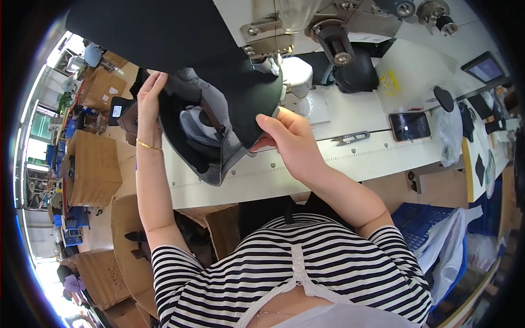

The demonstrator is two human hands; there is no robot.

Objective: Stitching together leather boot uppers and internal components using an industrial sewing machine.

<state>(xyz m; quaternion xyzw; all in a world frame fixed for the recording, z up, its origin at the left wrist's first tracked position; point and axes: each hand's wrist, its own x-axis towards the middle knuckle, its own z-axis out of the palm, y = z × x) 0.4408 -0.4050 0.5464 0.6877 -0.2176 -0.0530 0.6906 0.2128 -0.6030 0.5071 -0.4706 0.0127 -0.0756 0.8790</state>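
Observation:
A black fabric piece with a grey inner side hangs open like a pouch under the sewing machine head. Its near edge droops to a point above the table's front, and folded grey layers show inside. My left hand grips its left edge, thumb and fingers closed on it. At the right edge, my right hand pinches the material between thumb and fingers. The far right edge of the piece lies close to the needle area; whether it is under the presser foot I cannot tell.
On the white table, marked with a ruler strip, lie thread snips and a phone. Dark folded pieces sit behind the machine. Cardboard boxes stand at left, a blue basket at lower right.

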